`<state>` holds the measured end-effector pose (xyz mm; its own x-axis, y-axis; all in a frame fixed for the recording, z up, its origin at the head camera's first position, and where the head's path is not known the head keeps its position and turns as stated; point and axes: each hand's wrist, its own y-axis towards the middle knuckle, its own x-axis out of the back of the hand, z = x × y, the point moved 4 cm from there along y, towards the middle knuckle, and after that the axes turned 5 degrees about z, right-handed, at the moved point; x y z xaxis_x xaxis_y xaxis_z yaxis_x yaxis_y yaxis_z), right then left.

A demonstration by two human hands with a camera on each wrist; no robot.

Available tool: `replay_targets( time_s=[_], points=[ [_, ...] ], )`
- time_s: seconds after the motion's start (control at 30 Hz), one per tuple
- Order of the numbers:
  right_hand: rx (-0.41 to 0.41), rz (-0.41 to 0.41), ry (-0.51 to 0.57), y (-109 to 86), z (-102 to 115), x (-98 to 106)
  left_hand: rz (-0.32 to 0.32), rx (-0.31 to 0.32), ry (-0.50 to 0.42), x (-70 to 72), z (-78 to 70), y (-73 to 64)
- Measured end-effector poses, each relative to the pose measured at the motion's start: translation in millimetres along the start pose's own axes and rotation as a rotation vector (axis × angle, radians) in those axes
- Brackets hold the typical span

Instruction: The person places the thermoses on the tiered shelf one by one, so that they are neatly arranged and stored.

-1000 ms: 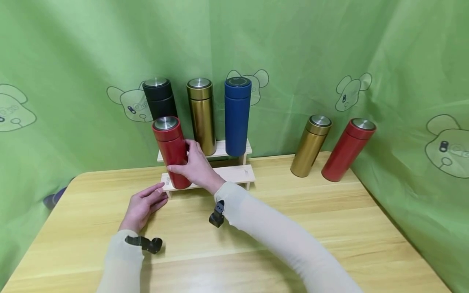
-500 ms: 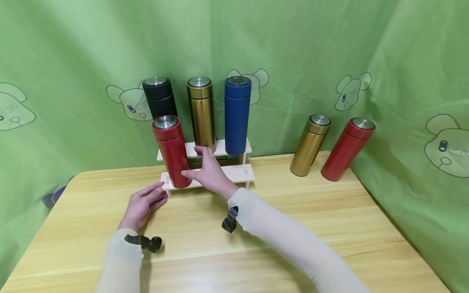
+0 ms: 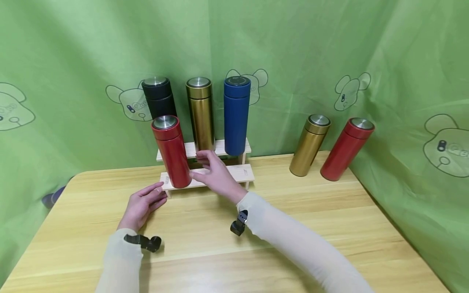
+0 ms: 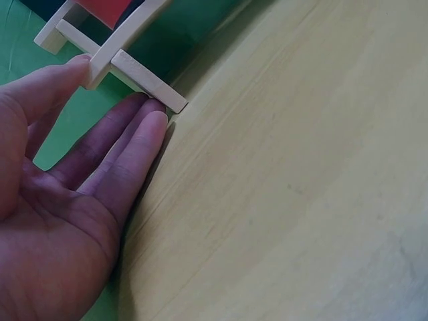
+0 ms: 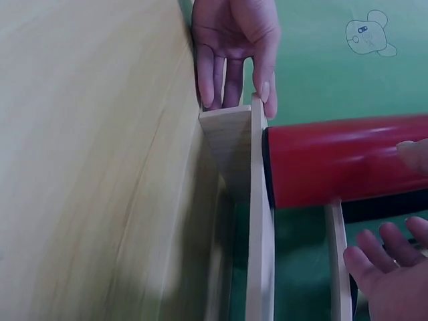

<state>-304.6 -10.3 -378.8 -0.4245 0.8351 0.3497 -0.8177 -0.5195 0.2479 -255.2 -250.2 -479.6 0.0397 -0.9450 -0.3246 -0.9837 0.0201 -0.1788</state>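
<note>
A red thermos point(image 3: 172, 156) stands upright on the left end of the lower step of a pale wooden two-tier stand point(image 3: 239, 173). My right hand point(image 3: 220, 175) is just to its right, fingers loosely bent and spread, holding nothing. Its thumb is close to the bottle's side; whether they touch I cannot tell. My left hand point(image 3: 142, 205) rests its fingertips against the stand's left end, fingers nearly straight. In the left wrist view those fingers point(image 4: 127, 160) meet the end board and leg. On the upper step stand black point(image 3: 161, 97), gold point(image 3: 201, 118) and blue point(image 3: 237, 118) thermoses.
Another gold thermos point(image 3: 309, 146) and another red thermos point(image 3: 346, 150) stand on the wooden table point(image 3: 293, 228) at the back right. A green curtain point(image 3: 286, 36) hangs behind the table and along its right side.
My right hand has let go of the red thermos and drawn back to the right and toward me. The thermos stays on the lower step. My left hand has not visibly moved.
</note>
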Motion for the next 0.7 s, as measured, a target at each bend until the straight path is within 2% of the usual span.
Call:
replay_targets(
  time_s=[0.37,0.7],
  points=[
    [0.012,0.026,0.068,-13.4,-11,12,0.011,-0.013,-0.008,1.6,-1.1,-2.2],
    [0.021,0.017,0.114,-24.0,-18,26,0.003,-0.001,0.001,-0.6,-0.5,-2.5]
  ],
)
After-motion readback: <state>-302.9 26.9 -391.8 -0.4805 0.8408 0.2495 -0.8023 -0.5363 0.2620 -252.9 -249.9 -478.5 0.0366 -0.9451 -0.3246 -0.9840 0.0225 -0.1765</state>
